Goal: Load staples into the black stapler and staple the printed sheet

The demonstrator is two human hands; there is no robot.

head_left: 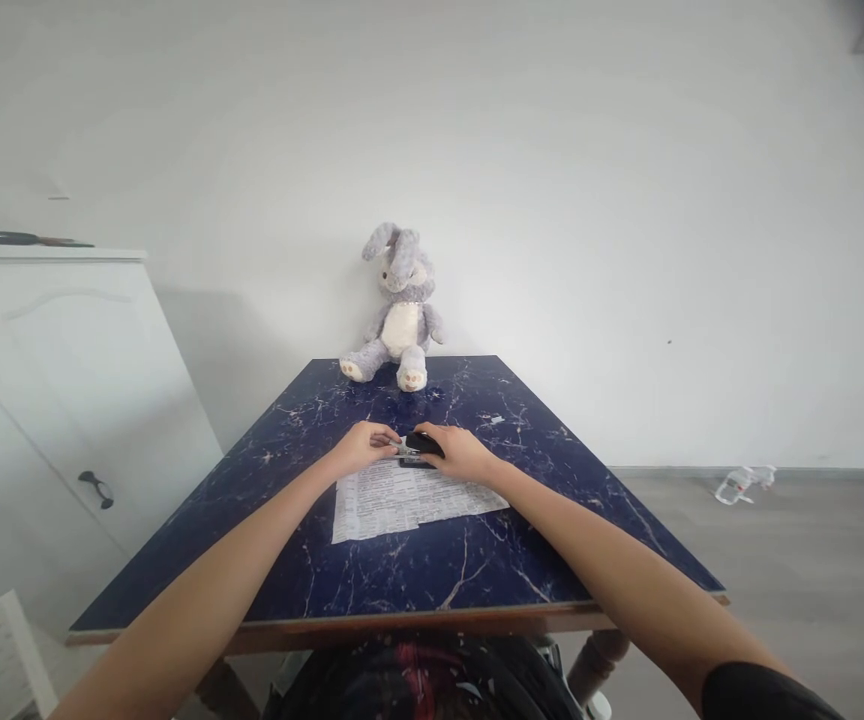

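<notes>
A black stapler [424,443] lies across the far edge of printed paper sheets [394,500] on the dark blue marbled table [469,560]. My right hand [462,453] is closed around its right end, thumb on the near side and fingers over the top. Its dark base shows below, with a gap between it and the upper arm. My left hand [362,447] is at the stapler's left end, its fingers bent together by a light, shiny part. What those fingertips pinch is too small to make out. The two overlapping sheets lie flat beneath my hands.
A grey plush rabbit [402,320] sits at the table's far end against the white wall. Small white scraps [493,420] lie right of my hands. A white cabinet [64,400] stands at left. Clear plastic packaging [739,485] is on the floor at right.
</notes>
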